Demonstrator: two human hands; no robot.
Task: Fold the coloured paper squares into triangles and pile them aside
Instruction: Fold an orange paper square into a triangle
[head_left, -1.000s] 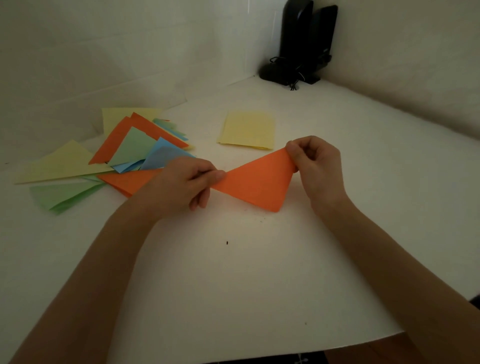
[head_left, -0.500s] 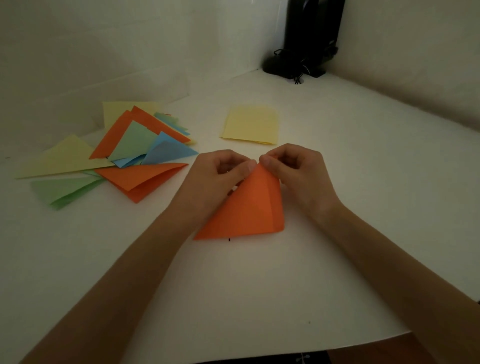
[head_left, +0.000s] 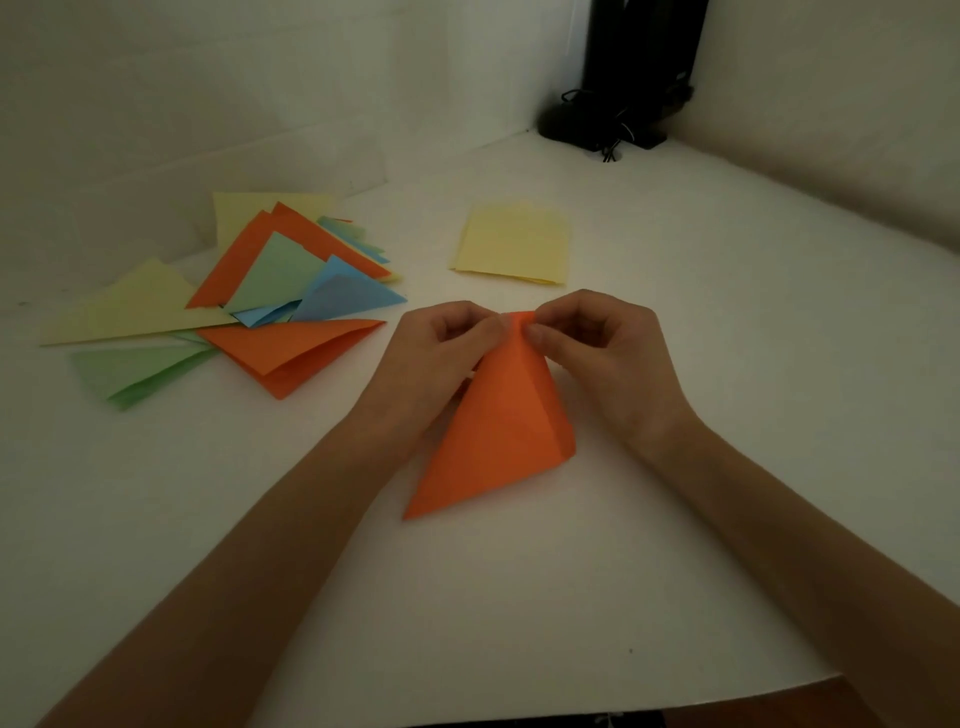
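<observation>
1. The white table (head_left: 727, 395) lies under everything, with bare surface spreading nearer the person than the fingertips.
2. The pile of folded triangles (head_left: 270, 275), in orange, green, blue and pale yellow, lies loosely overlapped well to the left of the left fingers, apart from them.
3. The orange paper (head_left: 498, 441), folded into a triangle, has its top corner pinched between both sets of fingers; its broad end lies on the table below the fingertips, between the two wrists.
4. The left hand (head_left: 441, 353) is curled, thumb and forefinger nipping the paper's tip from the left.
5. The right hand (head_left: 597, 353) is curled likewise, nipping the same tip from the right; the two hands' fingertips (head_left: 535, 332) almost meet.
6. The stack of yellow squares (head_left: 514, 244) lies flat just beyond the fingertips, not touching them.
7. A black stand (head_left: 639, 67) with cables at its base is in the corner, far beyond the fingers.
</observation>
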